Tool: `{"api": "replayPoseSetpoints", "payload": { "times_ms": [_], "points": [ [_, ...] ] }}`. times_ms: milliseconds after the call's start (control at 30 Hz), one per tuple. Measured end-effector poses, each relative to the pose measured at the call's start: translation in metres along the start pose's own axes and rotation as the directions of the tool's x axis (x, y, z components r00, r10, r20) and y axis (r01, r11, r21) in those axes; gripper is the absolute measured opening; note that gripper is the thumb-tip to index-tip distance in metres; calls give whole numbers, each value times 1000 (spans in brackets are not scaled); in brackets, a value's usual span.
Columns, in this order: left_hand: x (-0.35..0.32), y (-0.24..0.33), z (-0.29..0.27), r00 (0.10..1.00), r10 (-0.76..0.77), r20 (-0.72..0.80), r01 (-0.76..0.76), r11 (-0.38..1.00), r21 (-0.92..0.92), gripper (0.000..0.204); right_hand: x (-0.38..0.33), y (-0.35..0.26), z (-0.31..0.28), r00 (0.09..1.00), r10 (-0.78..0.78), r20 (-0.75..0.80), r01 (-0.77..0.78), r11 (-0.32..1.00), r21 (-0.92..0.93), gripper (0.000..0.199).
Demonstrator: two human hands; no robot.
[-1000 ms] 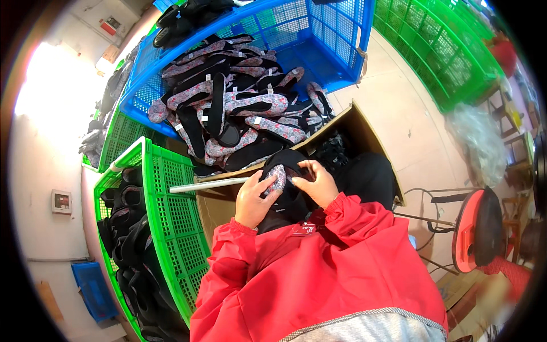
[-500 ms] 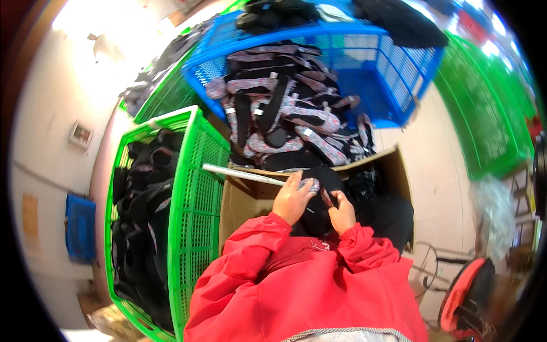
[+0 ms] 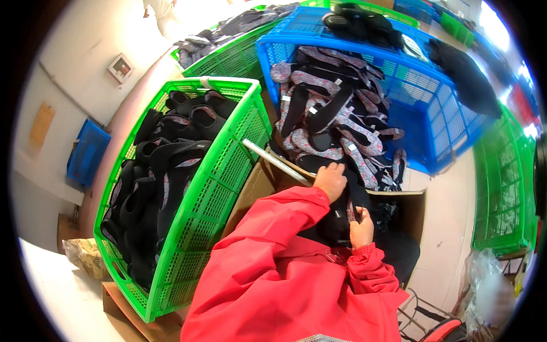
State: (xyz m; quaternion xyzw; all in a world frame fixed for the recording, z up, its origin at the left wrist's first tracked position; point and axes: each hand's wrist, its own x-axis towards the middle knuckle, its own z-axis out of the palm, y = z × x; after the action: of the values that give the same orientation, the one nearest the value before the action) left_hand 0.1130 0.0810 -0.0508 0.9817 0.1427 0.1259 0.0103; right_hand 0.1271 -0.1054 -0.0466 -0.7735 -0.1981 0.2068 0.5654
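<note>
My left hand (image 3: 331, 181) is closed over a black fabric shoe (image 3: 341, 219) with a floral lining, near its upper end. My right hand (image 3: 362, 228) pinches the shoe's edge lower down, where a strip of lining shows. Close by my left wrist, a white rod (image 3: 276, 162) slants down from the green crate's side, its lower end hidden by my sleeve. Beneath the hands stands a cardboard box (image 3: 421, 199), with dark items inside. Just beyond lies a pile of floral-and-black fabric shoes (image 3: 342, 125), many with the lining outward, spilling from a tipped blue crate (image 3: 456, 128).
On my left, a green crate (image 3: 213, 199) holds several black shoes (image 3: 171, 159). Another filled green crate (image 3: 233, 54) stands behind it. Black items (image 3: 362, 25) lie atop the blue crate. At right are a green crate (image 3: 501, 182) and a clear plastic bag (image 3: 481, 279).
The view has swung left, so the crates appear farther right. The floral end by my left hand is gone from sight; black fabric now shows there. Both hands still grip the shoe.
</note>
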Motion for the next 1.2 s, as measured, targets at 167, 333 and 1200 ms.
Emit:
{"api": "replayPoseSetpoints", "payload": {
  "times_ms": [167, 333, 1200],
  "points": [
    [19, 7, 7, 958, -33, 284, -3, 992, 127, 21, 6, 18, 3, 1000, -7, -11, 7, 1000, -12, 33],
    [31, 2, 26, 865, -144, 481, 124, 990, 72, 24, 5, 16, 4, 1000, -19, 10, 20, 999, -51, 32],
    [-3, -6, -69, 795, 594, -122, -597, 802, 15, 24, -42, -13, -25, 962, 247, 119, -249, 602, 759, 32]
  ]
}}
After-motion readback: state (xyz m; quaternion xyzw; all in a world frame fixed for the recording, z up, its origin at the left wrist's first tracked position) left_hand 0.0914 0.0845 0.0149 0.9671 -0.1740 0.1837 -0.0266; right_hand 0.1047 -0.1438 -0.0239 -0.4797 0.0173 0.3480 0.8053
